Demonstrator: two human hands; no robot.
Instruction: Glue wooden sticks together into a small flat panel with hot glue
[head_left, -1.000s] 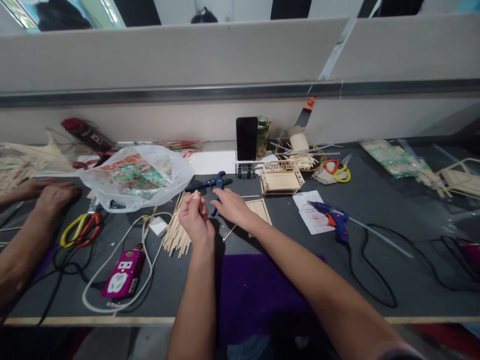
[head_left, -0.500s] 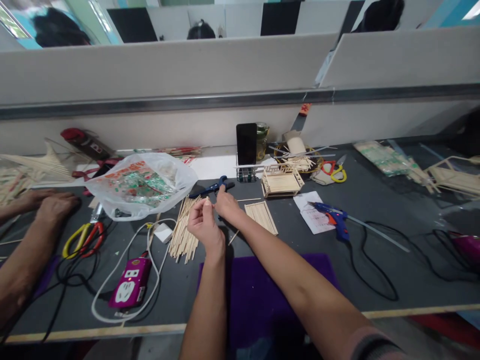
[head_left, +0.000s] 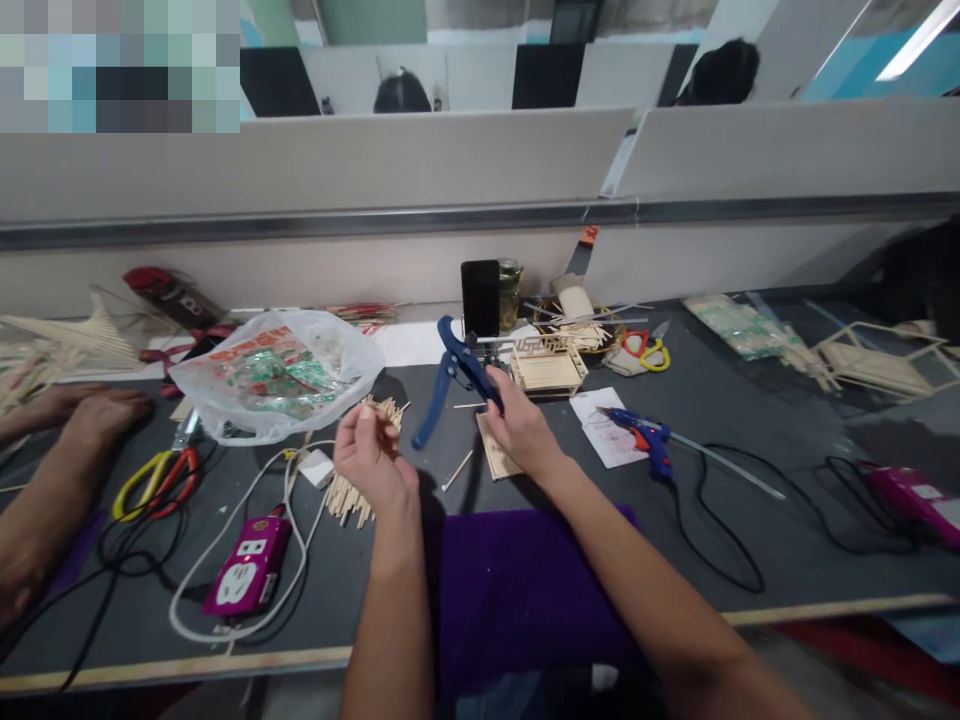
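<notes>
My right hand (head_left: 517, 420) grips a blue two-handled hand cutter (head_left: 457, 368), held above the table with its handles spread apart. My left hand (head_left: 373, 458) is closed in a pinch over a pile of thin wooden sticks (head_left: 349, 500); whatever lies between its fingertips is too small to make out. Under my right hand is a flat panel of sticks laid side by side (head_left: 499, 455), partly covered. A short loose stick (head_left: 457, 471) lies on the table between my hands. Behind my right hand stands a small box-like model of sticks (head_left: 546, 370).
A plastic bag (head_left: 277, 380) lies at left, near scissors (head_left: 157, 485) and a purple power socket (head_left: 247, 565) with cables. At right, a blue glue gun (head_left: 645, 435) rests on paper. A phone (head_left: 480, 297) stands at the back. Another person's hand (head_left: 105, 410) rests far left.
My right hand has picked up the blue cutter from the table and moved right with it. My left hand, still pinched, has moved left and slightly down. The view has shifted slightly.
</notes>
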